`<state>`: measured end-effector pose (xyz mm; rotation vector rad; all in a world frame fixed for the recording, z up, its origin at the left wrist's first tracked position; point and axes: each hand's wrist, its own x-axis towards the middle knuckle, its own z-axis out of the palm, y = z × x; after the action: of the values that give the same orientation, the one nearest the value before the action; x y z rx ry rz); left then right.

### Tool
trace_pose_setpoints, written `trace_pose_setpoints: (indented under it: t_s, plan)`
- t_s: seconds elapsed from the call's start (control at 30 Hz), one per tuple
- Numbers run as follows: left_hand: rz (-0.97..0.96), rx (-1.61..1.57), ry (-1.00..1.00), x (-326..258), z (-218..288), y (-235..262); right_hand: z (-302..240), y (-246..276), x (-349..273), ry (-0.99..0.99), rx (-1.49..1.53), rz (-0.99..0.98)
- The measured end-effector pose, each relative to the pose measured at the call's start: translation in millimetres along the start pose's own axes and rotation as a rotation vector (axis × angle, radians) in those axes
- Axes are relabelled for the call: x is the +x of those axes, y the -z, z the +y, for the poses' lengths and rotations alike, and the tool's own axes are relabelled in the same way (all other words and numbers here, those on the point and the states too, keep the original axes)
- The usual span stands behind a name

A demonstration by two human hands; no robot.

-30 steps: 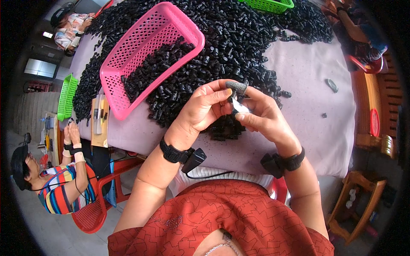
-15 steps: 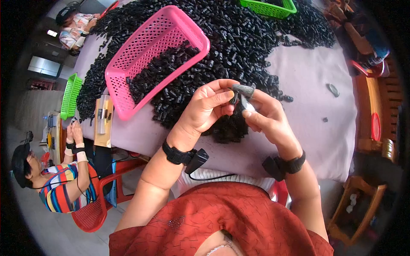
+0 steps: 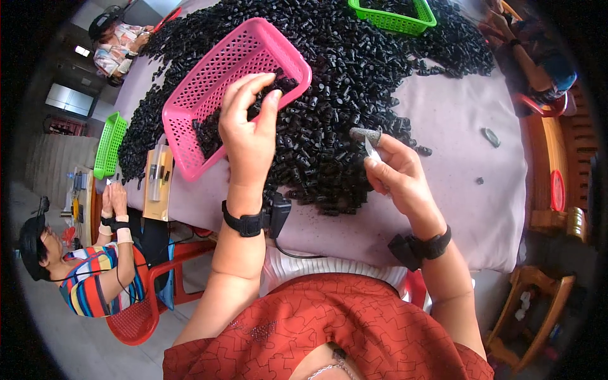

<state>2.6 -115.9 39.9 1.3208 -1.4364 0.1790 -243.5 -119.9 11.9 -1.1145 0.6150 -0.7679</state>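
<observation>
My left hand [image 3: 248,130] is over the near side of the pink plastic basket [image 3: 177,130], its thumb and fingers apart with nothing seen between them. Small black plastic parts [image 3: 209,136] lie inside that basket. To the right of the large heap of similar black parts [image 3: 335,95], my right hand [image 3: 405,180] pinches a small pale blade [image 3: 371,151] between thumb and forefinger. A grey finger cover [image 3: 365,134] sits on the tip of that forefinger.
A green basket [image 3: 396,24] stands at the far edge of the heap, and another green basket [image 3: 109,145] at the left. A wooden board [image 3: 157,190] carries a clear tube. On the cloth lies a grey finger cover [image 3: 489,137]. Co-workers sit left, far left and far right.
My left hand has left the right hand and moved left and away from me to the pink basket, its fingers opening. My right hand stays nearly in place, still holding the blade.
</observation>
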Motion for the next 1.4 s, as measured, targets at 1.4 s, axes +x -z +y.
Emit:
trace_pose_setpoints:
  t_s: [1.4]
  plan:
    - [-0.782, -1.051, 0.811, -49.7, 23.8, -35.2, 5.7, 3.7, 3.5, 0.039, -0.012, 0.165]
